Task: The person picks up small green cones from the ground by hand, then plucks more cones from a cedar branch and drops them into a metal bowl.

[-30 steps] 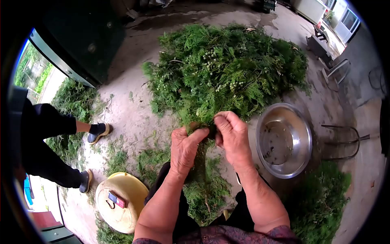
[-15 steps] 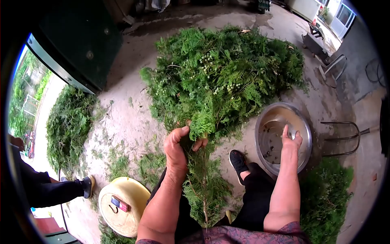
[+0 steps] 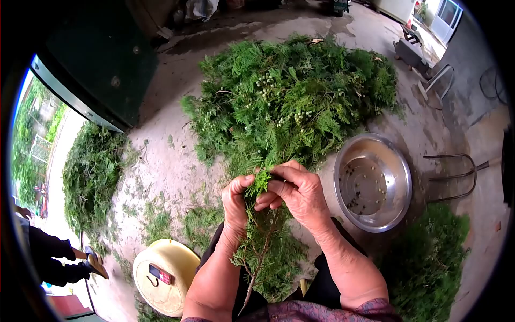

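My left hand (image 3: 235, 201) is closed around a leafy evergreen branch (image 3: 258, 263), whose bare stem end points down toward my lap. Beside it my right hand (image 3: 301, 194) pinches at the bright green sprig (image 3: 261, 180) near the top of this branch. Whether a small cone is between those fingertips is hidden. To the right, a metal basin (image 3: 398, 174) holds several small round green cones and dark bits. A big heap of evergreen branches (image 3: 300, 102) with pale green cones lies in front of both hands.
An upturned yellow basin (image 3: 182, 265) carries a mobile phone (image 3: 160, 274). More cut greenery lies in a left pile (image 3: 91, 172) and a right pile (image 3: 429, 257). A metal fork (image 3: 474, 174) lies beyond the metal basin. Another person's legs (image 3: 59, 257) show at left.
My right hand has moved left from over the metal basin to the sprig at my left hand. The branch's stem end has tilted left. The other person's feet have shifted left.
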`<state>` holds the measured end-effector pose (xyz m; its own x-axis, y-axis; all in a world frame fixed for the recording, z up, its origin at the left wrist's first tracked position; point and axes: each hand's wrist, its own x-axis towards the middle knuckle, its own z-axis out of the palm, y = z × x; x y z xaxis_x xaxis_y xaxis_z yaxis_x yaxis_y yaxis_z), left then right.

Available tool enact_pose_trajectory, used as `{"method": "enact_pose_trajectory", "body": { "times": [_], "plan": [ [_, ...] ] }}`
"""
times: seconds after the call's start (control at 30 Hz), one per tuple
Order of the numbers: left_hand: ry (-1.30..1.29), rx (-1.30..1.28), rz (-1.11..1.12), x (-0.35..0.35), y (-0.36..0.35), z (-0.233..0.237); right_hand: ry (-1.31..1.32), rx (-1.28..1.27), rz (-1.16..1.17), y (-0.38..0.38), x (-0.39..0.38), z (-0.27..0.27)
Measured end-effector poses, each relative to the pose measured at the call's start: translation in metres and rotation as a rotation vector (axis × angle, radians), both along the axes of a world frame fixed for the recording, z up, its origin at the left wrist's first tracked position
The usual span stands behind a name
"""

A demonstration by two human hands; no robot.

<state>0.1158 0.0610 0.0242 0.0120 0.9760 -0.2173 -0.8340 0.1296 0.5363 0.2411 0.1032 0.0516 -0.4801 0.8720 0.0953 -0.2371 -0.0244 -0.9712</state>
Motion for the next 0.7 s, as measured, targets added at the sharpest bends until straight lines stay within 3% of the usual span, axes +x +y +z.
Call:
{"method": "enact_pose_trajectory", "body": {
  "times": [0.1,0.13,0.23,0.27,0.3,0.37,0.47,0.5,0.57,0.63,0.7],
  "plan": [
    [0.062,-0.071,0.018,0.005,-0.001,0.006,-0.143,0.131,-0.076,-0.001,0.002,-0.004],
    [0.187,-0.122,0.068,0.009,-0.001,0.010,-0.168,0.219,-0.131,-0.004,0.002,-0.006],
    [-0.027,0.058,0.099,0.002,0.003,-0.001,-0.416,0.672,-0.505,0.016,0.019,-0.020],
    [-0.014,0.106,0.092,-0.002,0.004,-0.001,-0.398,0.369,-0.572,0.025,0.032,-0.021],
    [-0.182,0.064,0.116,-0.002,0.004,0.002,-0.374,0.065,-0.631,0.036,0.050,-0.023],
    [-0.084,0.136,0.124,-0.009,0.002,0.001,0.134,-0.267,-0.814,0.063,0.090,-0.054],
    [-0.103,0.149,0.138,-0.008,0.000,0.006,0.157,-0.706,-0.965,0.076,0.132,-0.095],
    [-0.113,0.149,0.133,-0.009,0.000,0.007,0.108,-0.740,-0.898,0.070,0.126,-0.095],
    [-0.031,0.085,0.192,-0.011,-0.002,0.001,0.011,-0.475,-0.528,0.049,0.092,-0.070],
    [0.130,-0.007,0.290,-0.009,-0.003,0.002,-0.234,-0.507,-0.154,0.026,0.054,-0.038],
    [0.317,-0.105,0.320,-0.004,-0.010,0.013,-0.527,-0.421,0.029,0.010,0.024,-0.053]
  ]
}}
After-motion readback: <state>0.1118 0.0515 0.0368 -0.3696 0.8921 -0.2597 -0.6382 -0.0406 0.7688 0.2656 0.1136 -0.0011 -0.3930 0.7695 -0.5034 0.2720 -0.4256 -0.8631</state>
